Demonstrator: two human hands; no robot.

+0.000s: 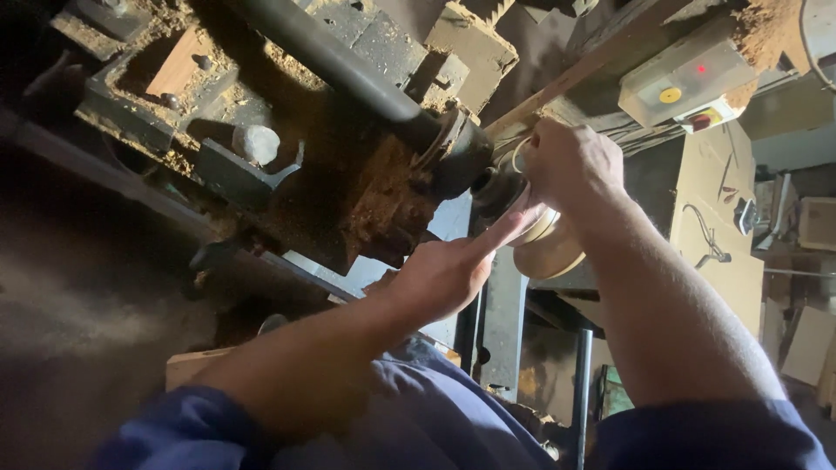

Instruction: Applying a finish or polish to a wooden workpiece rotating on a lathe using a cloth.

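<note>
My sleeves: blue sleeves (418, 426) sit closest to me, low in the view.
My left hand: my left hand (444, 274) reaches up with its fingers (509, 228) stretched out flat, not gripping, and the tips touch the round wooden piece (547, 248).
My right hand: my right hand (570, 161) is curled around the top of the same wooden piece, but I cannot tell how tight it holds.
Where the wood is: the pale round piece sits at the end of the dark lathe shaft (348, 74), right by the black chuck (466, 157).
How to do it well: I think I should press softly, keep my fingers flat, and keep my sleeves away from the shaft.
Around it: sawdust (374, 196) is caked on the machine.
Farther off: a pale switch box (684, 83) with a yellow button sits up high.
</note>
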